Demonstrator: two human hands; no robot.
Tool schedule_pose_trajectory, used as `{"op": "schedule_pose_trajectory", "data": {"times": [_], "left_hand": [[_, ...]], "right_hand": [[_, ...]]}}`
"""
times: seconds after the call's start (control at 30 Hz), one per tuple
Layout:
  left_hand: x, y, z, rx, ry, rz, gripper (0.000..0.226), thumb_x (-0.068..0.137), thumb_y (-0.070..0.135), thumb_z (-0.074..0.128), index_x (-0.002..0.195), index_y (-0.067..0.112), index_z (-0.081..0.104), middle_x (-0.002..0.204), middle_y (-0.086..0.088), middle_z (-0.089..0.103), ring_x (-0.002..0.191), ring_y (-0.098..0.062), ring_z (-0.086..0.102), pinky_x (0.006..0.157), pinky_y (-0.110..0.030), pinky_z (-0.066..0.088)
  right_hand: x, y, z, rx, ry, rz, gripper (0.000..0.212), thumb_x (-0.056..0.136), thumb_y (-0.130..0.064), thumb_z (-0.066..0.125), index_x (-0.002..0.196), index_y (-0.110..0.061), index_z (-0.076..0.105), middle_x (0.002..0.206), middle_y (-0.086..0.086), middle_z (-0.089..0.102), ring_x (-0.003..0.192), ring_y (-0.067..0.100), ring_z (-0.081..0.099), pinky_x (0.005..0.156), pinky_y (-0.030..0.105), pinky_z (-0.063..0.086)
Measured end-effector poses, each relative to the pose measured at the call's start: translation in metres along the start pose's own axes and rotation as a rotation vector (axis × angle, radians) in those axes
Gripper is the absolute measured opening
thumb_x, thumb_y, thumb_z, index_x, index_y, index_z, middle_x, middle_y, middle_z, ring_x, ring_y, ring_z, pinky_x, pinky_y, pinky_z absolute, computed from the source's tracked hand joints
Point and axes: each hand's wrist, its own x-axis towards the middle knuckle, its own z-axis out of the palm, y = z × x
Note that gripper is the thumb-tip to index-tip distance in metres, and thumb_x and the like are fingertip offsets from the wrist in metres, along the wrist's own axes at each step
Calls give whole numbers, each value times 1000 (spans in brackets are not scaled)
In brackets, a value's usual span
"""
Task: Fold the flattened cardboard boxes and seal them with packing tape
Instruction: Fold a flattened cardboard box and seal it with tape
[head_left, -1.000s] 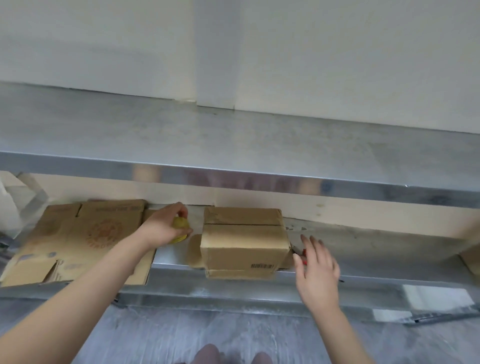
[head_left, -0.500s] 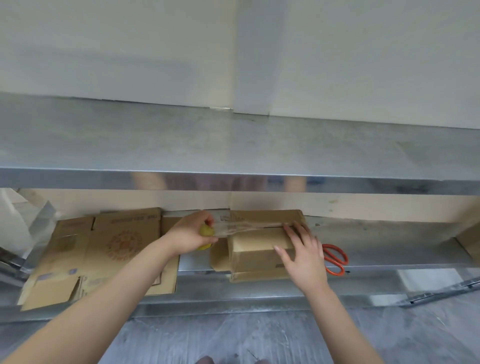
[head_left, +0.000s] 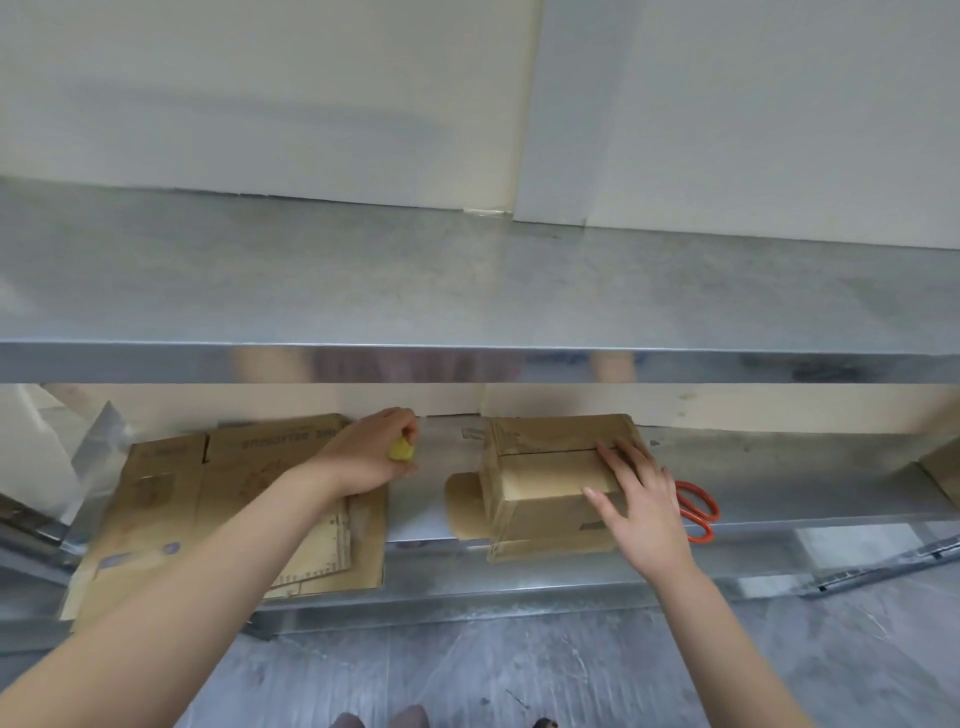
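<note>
Fingers (head_left: 406, 422) of left hand (head_left: 371, 457) curled round yellow tape roll (head_left: 401, 450), held at right edge of flattened boxes (head_left: 218, 499) on lower shelf (head_left: 831, 488). Folded box (head_left: 540, 483) stands further right, top flaps pressed flat by right hand (head_left: 644, 501), fingers straight. Scissors (head_left: 696, 512) lie just beyond. Tape strand between roll and box can't be made out. Risk: box could be dragged left or seam reopened if roll is pulled too hard; slack tape could be wrinkled.
</note>
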Motion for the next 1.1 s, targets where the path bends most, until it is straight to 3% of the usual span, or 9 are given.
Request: {"op": "schedule_pose_trajectory", "data": {"times": [0.1,0.23,0.33,0.43,0.6,0.77,0.9,1.0,1.1], "left_hand": [[-3,7,4,-49,21,8,33,80,38,72,96,28,46,100,11,50,87,-11,51,71,-27,41],[-12,15,0,-152,33,18,39,77,44,74,96,28,44,102,12,48,89,-8,49,68,-25,38],[-22,20,-4,-216,13,44,29,86,38,65,102,27,43,106,11,46,92,-5,47,70,-22,37],[-33,20,-4,-248,-9,58,15,93,22,49,105,27,44,106,12,45,94,-6,46,72,-21,37],[-48,14,4,-192,45,123,20,89,11,52,109,17,49,110,1,49,101,-14,46,80,-6,32],[-65,8,13,-134,99,191,20,89,13,58,109,17,52,110,1,50,100,-10,47,85,-4,30],[-73,8,19,-115,116,222,20,90,16,59,109,19,51,111,2,49,101,-9,48,87,-6,31],[-76,8,24,-108,153,219,30,89,17,62,117,18,50,117,3,48,106,-6,46,94,-14,33],[-79,4,26,-168,224,114,63,83,22,73,136,24,39,122,4,48,104,0,46,91,-10,33]], "right_hand": [[-3,-5,-4,-66,-20,-5,74,86,-72,24,145,-31,42,153,1,36,141,26,30,115,51,26],[-6,-11,-7,-193,-13,-7,68,90,-66,23,146,-33,41,157,3,29,148,30,12,117,53,20],[-11,-29,-10,-236,96,-79,56,90,-53,34,136,-27,52,144,8,47,138,35,28,109,57,34],[-23,-73,-9,-157,212,-218,43,89,-41,43,124,-23,60,126,4,59,127,28,41,101,48,46],[-40,-150,17,-27,92,-264,44,94,-53,39,121,-28,62,119,-7,62,120,20,50,94,39,45],[-38,-186,36,19,-69,-221,57,94,-60,27,126,-26,59,125,-5,60,120,20,48,95,37,40],[-34,-198,39,150,-84,-177,28,95,-48,46,109,-28,60,107,-8,65,105,17,53,85,35,41],[-31,-198,42,304,-57,-106,13,91,-39,59,88,-27,60,82,-14,62,84,15,58,70,31,42],[-29,-198,39,441,-107,-19,15,90,-35,65,78,-28,58,74,-14,61,75,10,58,65,28,42]]}}
